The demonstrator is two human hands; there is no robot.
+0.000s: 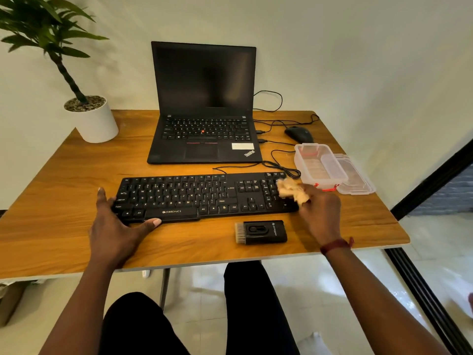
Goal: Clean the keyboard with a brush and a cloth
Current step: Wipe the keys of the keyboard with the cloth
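You sit at a wooden table (64, 188) with a black keyboard (199, 196) lying flat across it, just in front of you. Your left hand (115, 226) is spread open against the keyboard's left end, thumb stretched along its front edge, fingers straight beside its left side, gripping nothing. Your right hand (320, 213) has its fingers curled around a crumpled tan cloth (291, 190), which presses on the number pad at the keyboard's right end. A small black brush (261, 231) with pale bristles pointing left lies on the table just in front of the keyboard, between your hands and touched by neither. Behind the keyboard stands an open laptop (204, 111) with a dark screen. To its right are a black mouse (299, 134) and a clear plastic box (320, 162), its lid (355, 175) beside it. A potted plant (89, 119) sits at the far left corner.
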